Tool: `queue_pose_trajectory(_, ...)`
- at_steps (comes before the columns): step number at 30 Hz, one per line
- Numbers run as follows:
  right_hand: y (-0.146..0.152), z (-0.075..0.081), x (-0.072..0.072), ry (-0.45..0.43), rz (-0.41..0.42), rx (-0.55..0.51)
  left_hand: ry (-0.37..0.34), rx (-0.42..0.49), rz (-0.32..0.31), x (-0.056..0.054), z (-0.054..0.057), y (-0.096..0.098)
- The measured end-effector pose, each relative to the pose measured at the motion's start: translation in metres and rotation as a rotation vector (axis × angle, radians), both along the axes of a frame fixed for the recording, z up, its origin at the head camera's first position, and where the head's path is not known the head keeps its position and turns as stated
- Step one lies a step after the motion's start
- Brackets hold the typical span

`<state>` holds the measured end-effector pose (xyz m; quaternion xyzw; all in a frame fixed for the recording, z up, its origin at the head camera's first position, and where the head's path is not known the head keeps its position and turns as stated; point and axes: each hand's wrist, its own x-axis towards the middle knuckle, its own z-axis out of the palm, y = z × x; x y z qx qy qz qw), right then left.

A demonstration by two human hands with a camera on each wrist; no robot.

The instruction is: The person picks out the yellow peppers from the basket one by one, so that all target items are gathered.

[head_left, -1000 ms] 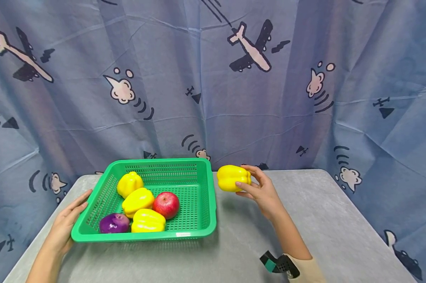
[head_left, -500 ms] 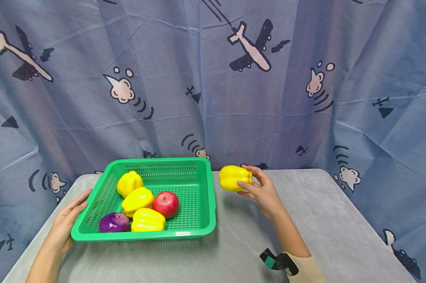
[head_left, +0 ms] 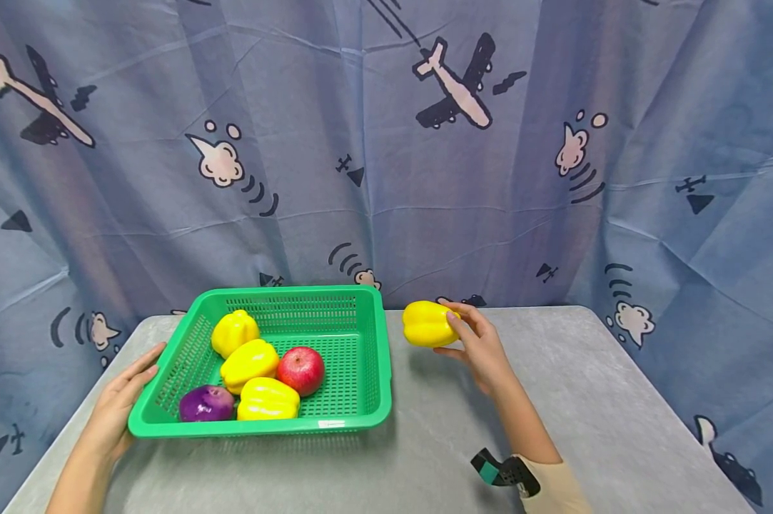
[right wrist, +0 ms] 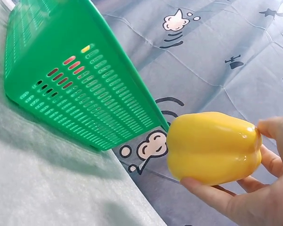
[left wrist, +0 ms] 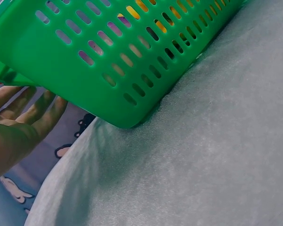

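Observation:
In the head view, my right hand (head_left: 482, 350) grips a yellow bell pepper (head_left: 426, 325) by its right end, above the table just right of a green plastic basket (head_left: 376, 421). The right wrist view shows the bell pepper (right wrist: 214, 148) on its side between fingers and thumb, apart from the basket wall. My left hand (head_left: 118, 407) touches the basket's left side with nearly straight fingers. Inside the basket lie three more yellow bell peppers (head_left: 251, 365), a red apple-like fruit (head_left: 301, 371) and a round purple vegetable (head_left: 208, 404). Fingers (left wrist: 49, 117) of the left hand reach the basket edge in the left wrist view.
The basket stands on a grey tabletop (head_left: 592, 400), tilted toward the viewer in the head view. A blue curtain (head_left: 296, 178) printed with airplanes hangs right behind the table. A black strap (head_left: 508, 475) is round the right wrist.
The right hand's bell pepper has shifted slightly to the right, away from the basket. One digit on the pepper's near side has slid up and toward its right end. The left hand stays in place.

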<state>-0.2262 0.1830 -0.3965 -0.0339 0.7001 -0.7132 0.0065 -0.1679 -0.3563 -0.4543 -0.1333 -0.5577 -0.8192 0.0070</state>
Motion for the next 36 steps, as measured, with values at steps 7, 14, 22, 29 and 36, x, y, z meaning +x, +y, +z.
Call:
queue_pose_trajectory(7,0.003,-0.004,-0.003,-0.022,-0.031,-0.012,-0.002,-0.002,-0.003,0.0,0.001,0.0)
queue_pose_trajectory(14,0.004,-0.008,-0.005,-0.037,-0.059,0.022,0.001,0.006,-0.006,0.001,0.0,0.0)
queue_pose_trajectory(22,0.004,-0.011,-0.006,-0.044,-0.104,0.004,-0.002,0.021,-0.015,0.001,0.0,0.0)
queue_pose_trajectory(29,0.004,-0.015,-0.008,-0.053,-0.122,0.014,-0.018,0.031,0.003,-0.001,0.0,0.001)
queue_pose_trajectory(36,0.005,-0.021,-0.011,-0.063,-0.141,0.035,-0.028,0.035,0.006,-0.001,0.001,0.001)
